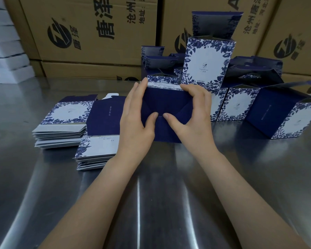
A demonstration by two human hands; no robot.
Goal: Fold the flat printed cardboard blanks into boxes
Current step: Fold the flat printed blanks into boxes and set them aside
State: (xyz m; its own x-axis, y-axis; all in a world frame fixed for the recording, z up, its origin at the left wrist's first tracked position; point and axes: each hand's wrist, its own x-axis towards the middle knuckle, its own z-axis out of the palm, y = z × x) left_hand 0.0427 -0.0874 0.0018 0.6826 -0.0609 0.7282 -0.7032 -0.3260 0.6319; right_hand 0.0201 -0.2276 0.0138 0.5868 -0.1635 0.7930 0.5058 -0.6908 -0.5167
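Both left hand (pixel 135 112) and right hand (pixel 194 108) clasp a navy box (pixel 167 101), thumbs pressing its flaps; flat blanks (pixel 65 114) lie left of the grip, finished boxes (pixel 208 63) behind.

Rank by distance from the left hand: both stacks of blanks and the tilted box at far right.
1. Near stack of blanks, beside the left hand.
2. Far stack of blanks, further left.
3. Tilted box, far right.
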